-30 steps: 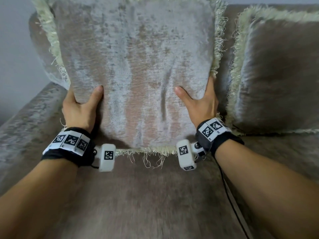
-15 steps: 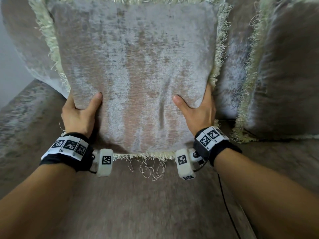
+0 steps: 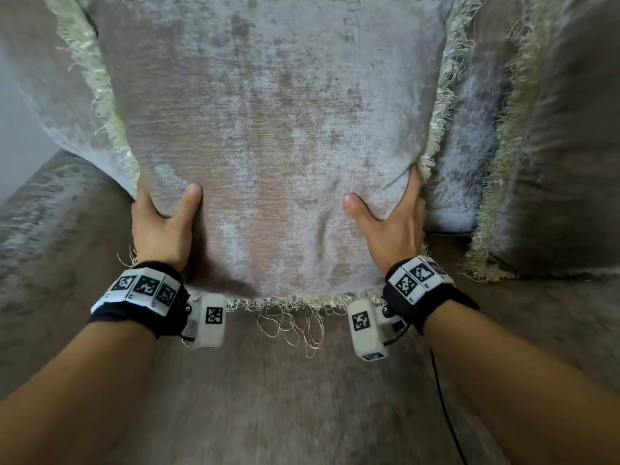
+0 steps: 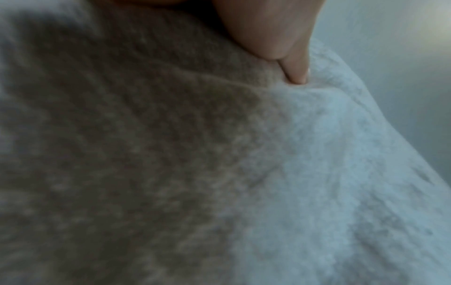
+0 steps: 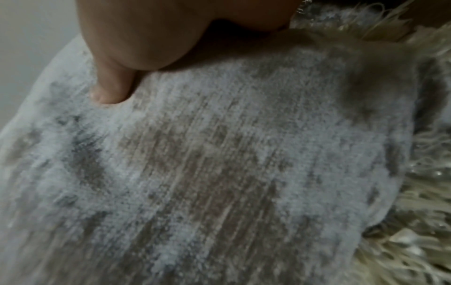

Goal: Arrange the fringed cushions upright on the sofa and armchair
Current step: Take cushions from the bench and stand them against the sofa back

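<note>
We grip the fringed cushion (image 3: 268, 146) at its lower sides. Left hand (image 3: 161, 226) and right hand (image 3: 392, 226): thumbs spread on front, fingers hidden behind.

Open seat (image 3: 302, 397) lay at 6 o'clock, below held cushion (image 3: 268, 146). Second cushion (image 3: 563, 146) blocked 3 o'clock; narrow gap showed sofa back (image 3: 469, 162) between. Armrest (image 3: 43, 236) bounded 9 o'clock. Black cable (image 3: 443, 407) crossed seat at 5 o'clock.
</note>
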